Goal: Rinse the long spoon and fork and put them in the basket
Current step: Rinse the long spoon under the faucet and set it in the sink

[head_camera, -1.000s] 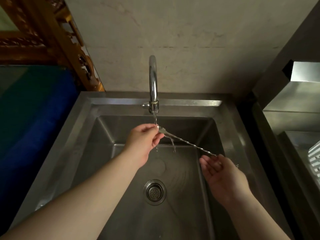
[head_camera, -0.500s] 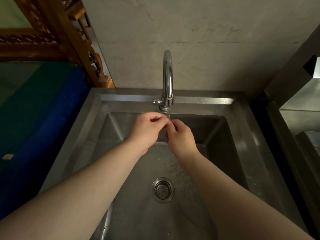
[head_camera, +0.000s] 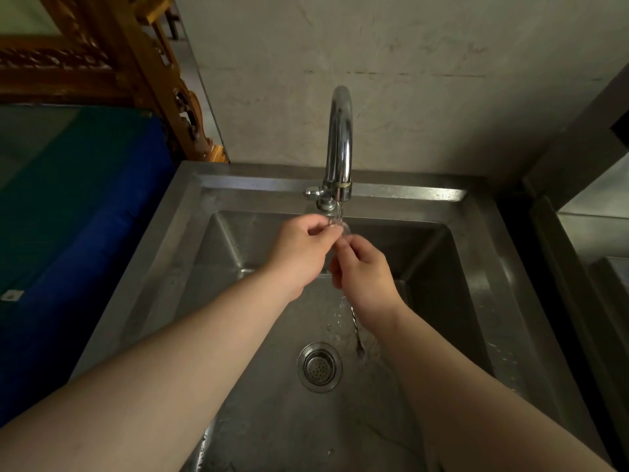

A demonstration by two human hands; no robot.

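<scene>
Both my hands meet under the running faucet, over the steel sink. My left hand pinches the head end of a long metal utensil with a twisted handle, right in the water stream. My right hand is closed around the shaft just below, fingertips touching the left hand's. The handle sticks out beneath my right wrist and ends near the drain. Fingers and water hide the head, so I cannot tell spoon from fork. No second utensil and no basket is in view.
The round drain strainer sits in the wet sink floor. A blue and green cover lies left of the sink, with carved wooden furniture behind it. A steel counter borders the sink on the right.
A second ago the utensil stretched sideways between my separated hands. My right hand has since slid up to the left one under the tap, and the handle now points down toward me.
</scene>
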